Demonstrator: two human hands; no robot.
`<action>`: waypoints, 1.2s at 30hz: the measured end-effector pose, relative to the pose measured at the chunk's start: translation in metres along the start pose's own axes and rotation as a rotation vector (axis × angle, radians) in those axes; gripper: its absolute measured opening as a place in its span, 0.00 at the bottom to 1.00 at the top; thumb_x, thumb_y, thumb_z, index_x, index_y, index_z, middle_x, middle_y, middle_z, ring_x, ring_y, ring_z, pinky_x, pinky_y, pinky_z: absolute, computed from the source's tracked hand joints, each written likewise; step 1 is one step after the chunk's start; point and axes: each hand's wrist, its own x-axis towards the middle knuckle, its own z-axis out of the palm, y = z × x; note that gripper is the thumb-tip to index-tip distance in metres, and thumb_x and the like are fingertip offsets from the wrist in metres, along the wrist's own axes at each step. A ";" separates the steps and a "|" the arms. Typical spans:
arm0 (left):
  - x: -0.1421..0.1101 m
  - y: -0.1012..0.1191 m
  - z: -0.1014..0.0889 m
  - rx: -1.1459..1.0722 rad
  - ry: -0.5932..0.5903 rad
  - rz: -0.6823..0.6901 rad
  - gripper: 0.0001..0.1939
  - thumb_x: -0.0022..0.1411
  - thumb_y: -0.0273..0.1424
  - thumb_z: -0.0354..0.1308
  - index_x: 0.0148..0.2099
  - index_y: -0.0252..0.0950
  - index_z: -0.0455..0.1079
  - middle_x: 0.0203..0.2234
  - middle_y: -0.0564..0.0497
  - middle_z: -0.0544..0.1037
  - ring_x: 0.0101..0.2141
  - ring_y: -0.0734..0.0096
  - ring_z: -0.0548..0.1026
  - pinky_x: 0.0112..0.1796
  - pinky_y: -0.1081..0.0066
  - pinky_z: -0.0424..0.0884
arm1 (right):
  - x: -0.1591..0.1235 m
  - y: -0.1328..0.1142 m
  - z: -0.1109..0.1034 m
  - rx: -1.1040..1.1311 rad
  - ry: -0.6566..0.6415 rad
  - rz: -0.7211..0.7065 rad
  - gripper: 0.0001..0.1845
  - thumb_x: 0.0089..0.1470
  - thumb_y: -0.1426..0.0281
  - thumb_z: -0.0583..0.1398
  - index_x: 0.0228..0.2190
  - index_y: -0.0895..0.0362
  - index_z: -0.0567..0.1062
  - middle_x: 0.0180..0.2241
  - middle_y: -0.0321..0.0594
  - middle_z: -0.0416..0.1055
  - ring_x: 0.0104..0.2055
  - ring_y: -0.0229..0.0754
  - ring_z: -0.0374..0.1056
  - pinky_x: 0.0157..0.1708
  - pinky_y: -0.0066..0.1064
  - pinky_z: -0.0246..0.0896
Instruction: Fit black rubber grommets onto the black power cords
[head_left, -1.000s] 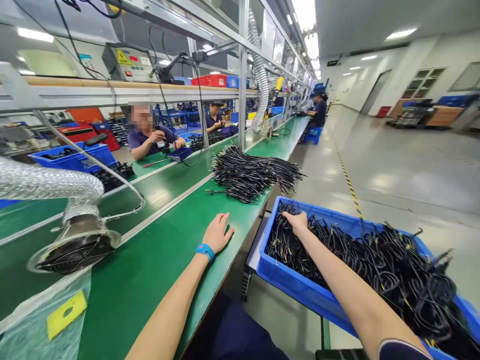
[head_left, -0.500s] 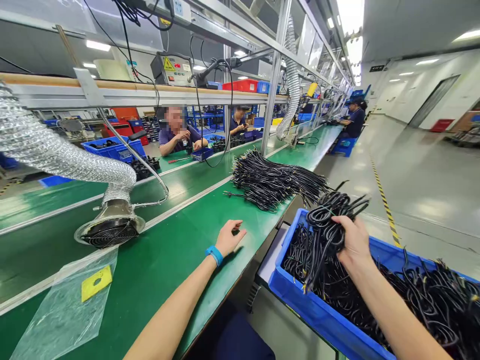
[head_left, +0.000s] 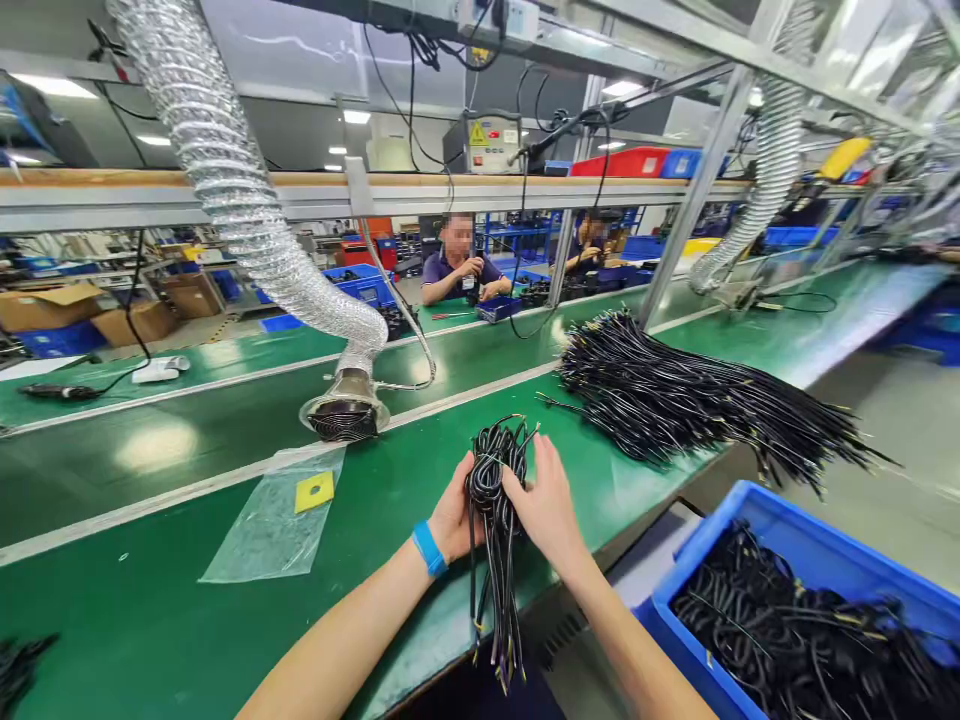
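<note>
A tied bundle of black cables [head_left: 495, 490] is held between my two hands above the green bench, its loose ends hanging toward the front edge. My left hand [head_left: 456, 510] grips its left side, with a blue wristband on the wrist. From the right, my right hand [head_left: 546, 505] closes on the same bundle, thumb across the coil. Further right on the bench lies a large pile of straightened black cables [head_left: 675, 390]. More coiled cables fill the blue bin [head_left: 675, 600] at my lower right.
A fume extractor hood [head_left: 345, 405] on a silver duct stands ahead. A plastic bag [head_left: 262, 530] with a yellow sponge [head_left: 313, 492] lies to the left. Across the bench sits a co-worker [head_left: 461, 270] behind metal uprights. Dark cables [head_left: 22, 670] show at the left edge.
My right hand has lifted a cable bundle out of the blue bin and brought it left over the bench. My left hand has left the bench surface and taken hold too. The view has swung left.
</note>
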 end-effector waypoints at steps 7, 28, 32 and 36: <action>-0.004 0.029 -0.039 0.028 0.117 0.164 0.11 0.55 0.36 0.64 0.35 0.32 0.73 0.27 0.50 0.81 0.27 0.69 0.78 0.41 0.68 0.74 | 0.010 -0.021 0.021 0.022 -0.040 -0.287 0.10 0.57 0.63 0.55 0.28 0.53 0.71 0.32 0.43 0.71 0.36 0.47 0.67 0.41 0.42 0.63; -0.004 0.035 -0.022 2.006 0.332 0.516 0.61 0.28 0.31 0.77 0.66 0.34 0.55 0.58 0.26 0.64 0.54 0.29 0.66 0.55 0.43 0.55 | -0.025 0.007 0.043 0.314 -0.121 0.139 0.12 0.51 0.59 0.54 0.22 0.53 0.63 0.16 0.29 0.56 0.18 0.36 0.54 0.19 0.27 0.50; -0.006 0.023 -0.018 2.146 0.439 0.483 0.55 0.41 0.27 0.70 0.69 0.33 0.47 0.47 0.31 0.72 0.47 0.39 0.72 0.50 0.49 0.63 | -0.007 -0.003 0.016 0.220 -0.174 0.082 0.14 0.46 0.60 0.58 0.17 0.54 0.66 0.13 0.28 0.52 0.17 0.33 0.49 0.19 0.27 0.46; -0.013 0.020 -0.016 2.167 0.373 0.530 0.51 0.45 0.24 0.65 0.69 0.30 0.47 0.42 0.33 0.72 0.44 0.41 0.71 0.46 0.53 0.66 | 0.034 -0.008 0.000 0.315 -0.221 0.199 0.15 0.42 0.57 0.61 0.18 0.55 0.68 0.12 0.29 0.58 0.14 0.33 0.52 0.15 0.26 0.46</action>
